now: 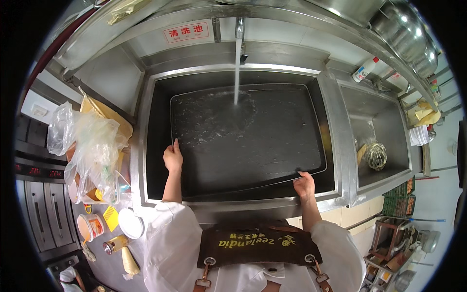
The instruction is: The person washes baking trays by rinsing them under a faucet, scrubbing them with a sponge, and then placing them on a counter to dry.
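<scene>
A large dark baking tray [262, 146] lies inside a stainless steel sink [336, 153], slightly turned to the sink's sides. Water streams from the tap [239, 27] onto its far part and spreads in ripples over the surface. My left hand [173, 157] grips the tray's left rim, thumb on top. At the near right, my right hand [304, 184] holds the front rim with the thumb over the edge. The fingers of both hands under the rim are mostly hidden.
A second sink [375, 106] to the right holds a wire whisk [375, 156]. Plastic bags [95, 146] crowd the left side, beside a table with a tub [90, 227], a jar [115, 244] and a piping bag [129, 261]. A metal shelf [306, 11] runs overhead with steel bowls [405, 36].
</scene>
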Demonstrator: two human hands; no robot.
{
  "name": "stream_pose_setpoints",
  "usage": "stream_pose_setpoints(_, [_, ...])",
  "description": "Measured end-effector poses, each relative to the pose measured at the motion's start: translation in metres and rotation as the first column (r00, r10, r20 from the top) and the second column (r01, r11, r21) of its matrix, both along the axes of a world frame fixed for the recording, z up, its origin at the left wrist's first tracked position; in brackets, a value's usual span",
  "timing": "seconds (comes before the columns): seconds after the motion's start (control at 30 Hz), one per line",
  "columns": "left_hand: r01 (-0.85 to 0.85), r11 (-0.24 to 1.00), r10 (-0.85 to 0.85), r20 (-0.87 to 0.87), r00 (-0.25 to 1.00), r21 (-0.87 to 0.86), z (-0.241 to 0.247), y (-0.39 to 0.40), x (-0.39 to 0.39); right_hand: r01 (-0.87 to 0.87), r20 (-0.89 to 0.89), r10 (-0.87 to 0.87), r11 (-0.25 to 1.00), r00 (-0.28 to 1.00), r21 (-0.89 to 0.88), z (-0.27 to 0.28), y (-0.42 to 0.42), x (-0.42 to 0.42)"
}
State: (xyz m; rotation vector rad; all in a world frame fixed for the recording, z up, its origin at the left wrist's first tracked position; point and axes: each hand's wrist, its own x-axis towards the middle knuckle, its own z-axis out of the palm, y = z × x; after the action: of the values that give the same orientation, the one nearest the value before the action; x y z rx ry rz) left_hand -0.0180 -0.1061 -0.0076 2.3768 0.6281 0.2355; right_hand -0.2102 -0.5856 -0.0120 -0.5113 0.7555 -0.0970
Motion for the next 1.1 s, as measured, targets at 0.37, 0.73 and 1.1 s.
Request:
stream_pose_setpoints(0.37, [-0.061,0.996,0.056,0.088,0.995,0.064,0.077,0.039,-0.040,0.037,-0.010,-0.036,0.983,0.999,0.179,0.012,-0.002,0.055])
stream_pose_setpoints(0.73, [-0.034,0.998,0.026,0.159,0.987,0.046,0.099,0.045,-0.027,-0.781,-0.159,0.767,0.623,0.622,-0.050,0.016,-0.081,0.111])
stream_pose_setpoints(1.1, [-0.097,0.936,0.173,0.204,0.964,-0.338,0.059,0.058,0.006,-0.396,-0.303,0.300,0.856,0.904,-0.333,0.024,-0.034,0.126])
